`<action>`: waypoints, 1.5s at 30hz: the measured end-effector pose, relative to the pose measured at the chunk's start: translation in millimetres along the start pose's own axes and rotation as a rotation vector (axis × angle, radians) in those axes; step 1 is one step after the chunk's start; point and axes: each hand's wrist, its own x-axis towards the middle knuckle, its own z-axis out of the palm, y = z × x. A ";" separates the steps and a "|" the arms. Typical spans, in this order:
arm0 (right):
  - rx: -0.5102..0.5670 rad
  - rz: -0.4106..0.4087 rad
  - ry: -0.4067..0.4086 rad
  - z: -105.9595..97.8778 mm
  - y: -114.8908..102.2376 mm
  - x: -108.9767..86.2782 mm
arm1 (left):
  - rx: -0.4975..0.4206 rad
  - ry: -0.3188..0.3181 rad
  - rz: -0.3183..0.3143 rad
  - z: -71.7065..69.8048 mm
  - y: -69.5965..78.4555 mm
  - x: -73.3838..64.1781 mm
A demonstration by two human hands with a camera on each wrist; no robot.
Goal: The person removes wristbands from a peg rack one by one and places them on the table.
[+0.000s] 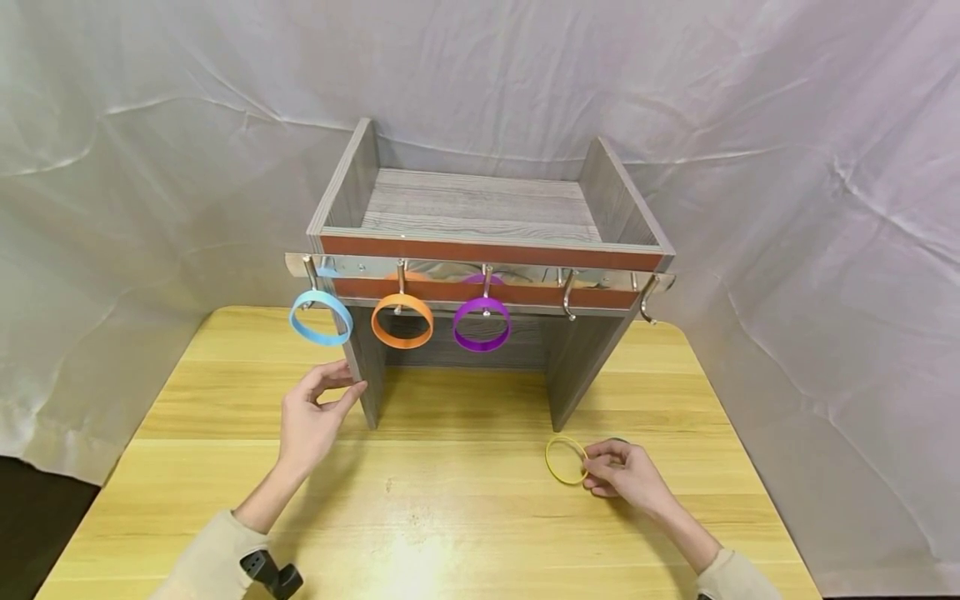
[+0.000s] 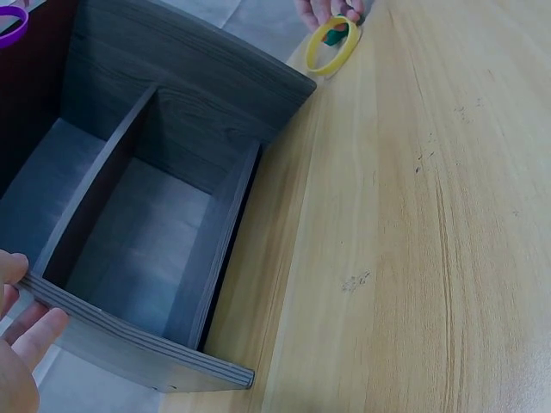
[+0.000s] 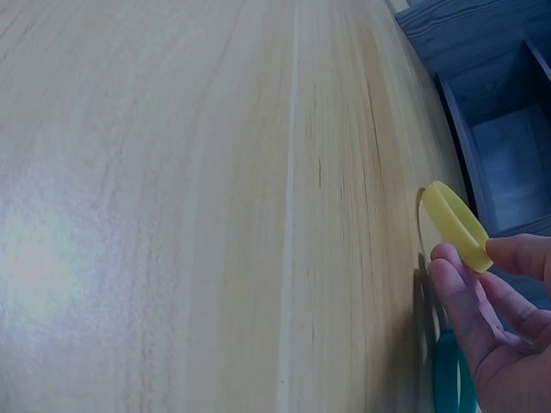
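Between right thumb and fingers, my right hand pinches a yellow ring close over the tabletop, by the shelf's right leg. A green ring lies on the table beside that hand, mostly hidden in the head view. My left hand grips the front edge of the grey wooden shelf's left side panel, thumb in front and fingers behind. On the shelf's metal hook rail hang a blue ring, an orange ring and a purple ring, each on its own hook.
Two hooks at the rail's right end, one hook and the outermost hook, carry no ring. The shelf stands toward the back of a wooden table. Pale fabric encloses the back and sides.
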 end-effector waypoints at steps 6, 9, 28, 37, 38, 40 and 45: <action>-0.004 0.002 -0.004 -1.5 1.0 -0.1 | -0.004 0.000 0.003 0.1 0.0 0.2; -0.006 0.008 -0.002 -1.7 0.4 -0.9 | -0.006 0.001 0.003 0.2 -0.1 0.0; 0.000 -0.057 -0.009 1.2 -26.2 -14.0 | 0.006 0.008 -0.006 0.3 3.5 -0.4; 0.013 -0.109 0.031 7.0 -48.5 -20.6 | 0.000 0.016 0.001 0.8 1.3 -0.1; 0.014 -0.116 0.034 8.6 -51.5 -21.4 | -0.001 0.017 0.002 0.8 0.7 0.0; 0.020 -0.139 0.041 12.1 -57.7 -22.7 | -0.003 0.018 0.006 1.0 0.5 0.2; 0.047 -0.228 0.042 21.0 -72.7 -22.0 | -0.010 0.017 0.006 0.9 0.5 0.3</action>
